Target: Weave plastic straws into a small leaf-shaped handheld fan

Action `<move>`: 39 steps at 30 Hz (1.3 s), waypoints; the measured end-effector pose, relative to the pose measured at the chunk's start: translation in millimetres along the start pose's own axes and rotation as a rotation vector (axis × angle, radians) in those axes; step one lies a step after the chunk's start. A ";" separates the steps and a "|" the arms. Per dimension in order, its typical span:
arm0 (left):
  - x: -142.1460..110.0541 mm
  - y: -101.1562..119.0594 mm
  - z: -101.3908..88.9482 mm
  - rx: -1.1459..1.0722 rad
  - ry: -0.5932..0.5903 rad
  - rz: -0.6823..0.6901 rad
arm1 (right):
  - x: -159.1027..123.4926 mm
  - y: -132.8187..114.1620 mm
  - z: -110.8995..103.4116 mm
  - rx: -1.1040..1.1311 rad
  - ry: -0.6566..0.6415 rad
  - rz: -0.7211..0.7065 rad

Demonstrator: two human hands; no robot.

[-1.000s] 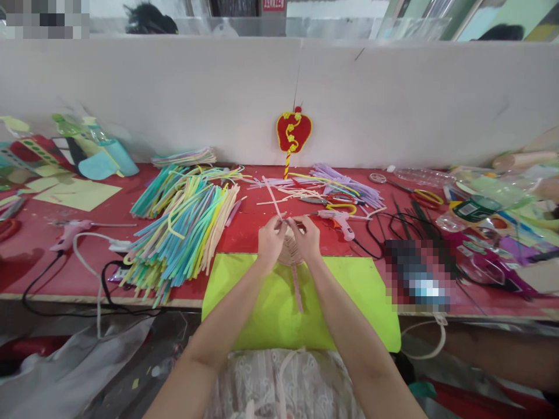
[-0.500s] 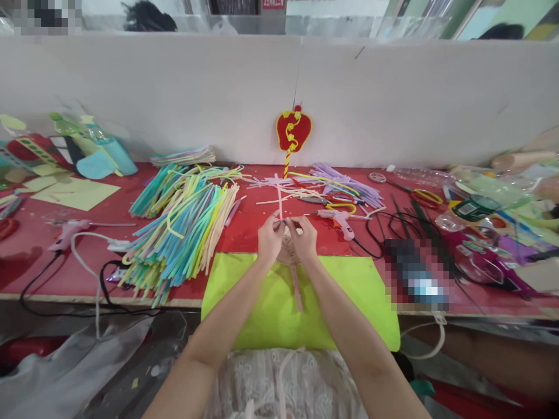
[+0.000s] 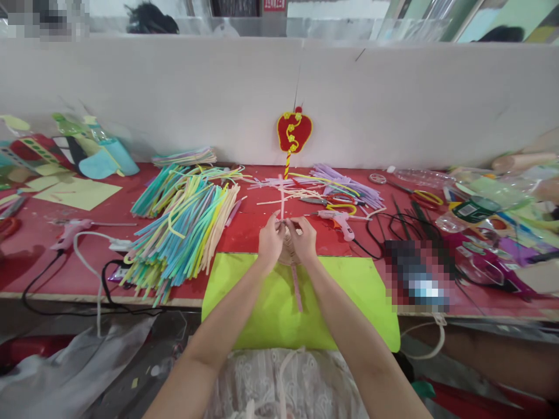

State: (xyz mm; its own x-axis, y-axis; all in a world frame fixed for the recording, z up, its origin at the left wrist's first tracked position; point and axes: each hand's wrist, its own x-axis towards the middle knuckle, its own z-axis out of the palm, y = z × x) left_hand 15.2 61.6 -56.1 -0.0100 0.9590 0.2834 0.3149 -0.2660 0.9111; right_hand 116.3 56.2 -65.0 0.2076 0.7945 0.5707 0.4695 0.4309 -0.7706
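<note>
My left hand (image 3: 271,241) and my right hand (image 3: 304,237) meet close together, fingertips pinched at the lower end of a pink pipe cleaner (image 3: 282,198) that points away from me. Just below the fingers is a beige, fan-shaped pipe-cleaner piece (image 3: 287,254), partly covered by both hands. Its mauve stem (image 3: 297,289) reaches toward me over a lime-green mat (image 3: 349,302). Exactly how the pink strand meets the fan is hidden by my fingers. Farther back, a red pipe-cleaner fan with yellow trim (image 3: 294,132) stands upright on a striped stem.
Bundles of pastel pipe cleaners (image 3: 174,233) lie at left, purple ones (image 3: 345,183) behind my hands. A pink glue gun (image 3: 343,223) and yellow-handled scissors (image 3: 343,207) are close on the right. Another glue gun (image 3: 70,233) lies far left. A pixelated phone-like object (image 3: 414,273) sits right.
The upper end of the pink pipe cleaner has swung slightly right and stands straighter. My hands stay pinched in nearly the same place.
</note>
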 end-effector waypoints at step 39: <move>7.6 3.3 -4.2 -0.738 -0.058 -0.216 | 0.4 6.4 -1.4 -0.105 0.022 -0.199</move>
State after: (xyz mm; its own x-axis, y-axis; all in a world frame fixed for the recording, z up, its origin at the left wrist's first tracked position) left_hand 12.2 67.7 -49.7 0.0570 0.9952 0.0794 -0.4029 -0.0498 0.9139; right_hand 120.5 58.8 -69.3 0.1202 0.6883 0.7154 0.5893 0.5305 -0.6094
